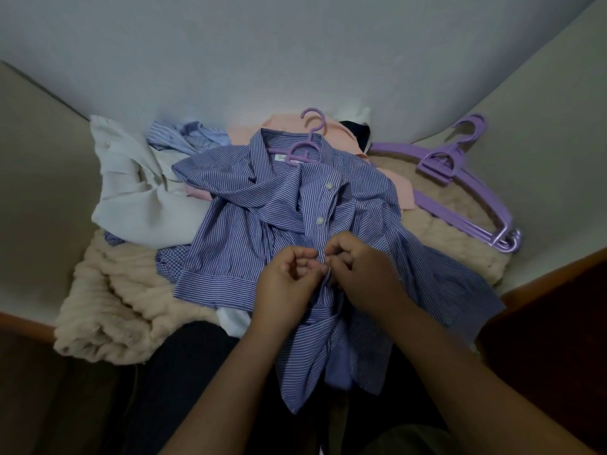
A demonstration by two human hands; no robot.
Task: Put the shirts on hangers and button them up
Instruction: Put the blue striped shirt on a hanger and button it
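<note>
Left hand (289, 277) and right hand (358, 270) meet — fingers curled, pinching.

You are in a home, likely a bedroom corner. A fluffy beige blanket (108, 310) lies under a heap of shirts (138, 188), with purple hangers (466, 188) beside plain walls (295, 54).

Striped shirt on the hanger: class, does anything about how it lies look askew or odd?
Yes. The striped shirt lies rumpled, its collar splayed to one side of the hanger. Both hands, left hand and right hand, pinch its placket.
</note>
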